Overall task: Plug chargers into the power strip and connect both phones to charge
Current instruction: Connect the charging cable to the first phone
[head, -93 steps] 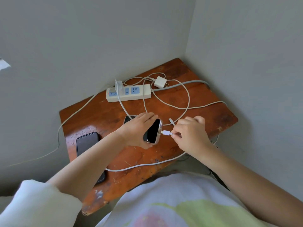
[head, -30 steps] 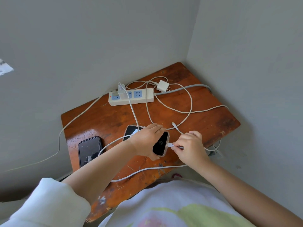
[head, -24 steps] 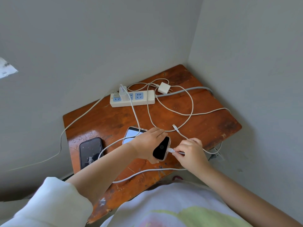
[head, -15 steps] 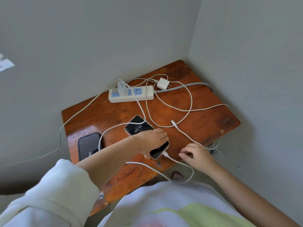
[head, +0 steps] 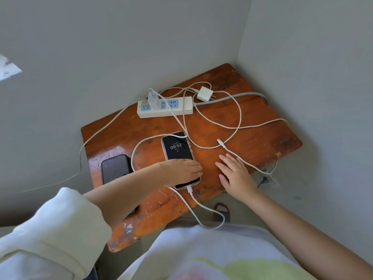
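Note:
A phone (head: 176, 147) with a lit screen reading 09:52 lies flat on the wooden table (head: 258, 144). My left hand (head: 181, 171) lies across its near end, holding it. A white cable (head: 198, 207) is plugged into its near edge and loops off the table's front edge. My right hand (head: 234, 174) is spread open just right of the phone, holding nothing. A second, dark phone (head: 115, 168) lies at the left, partly under my left forearm. The white power strip (head: 181, 111) at the back holds one charger (head: 153, 99). A second charger (head: 204, 94) lies loose behind it; its cable's free connector (head: 220, 141) rests beyond my right fingers.
Grey walls close the table in at the back and right. The strip's grey cord (head: 238, 97) runs right along the back; another plug (head: 269, 177) hangs off the right front edge. A red object (head: 222, 211) lies on the floor below. Cable loops cover the table's middle.
The phone was held up on edge while my right hand pushed the connector in. It now lies flat with its screen lit, and my right hand has let go of the cable and opened.

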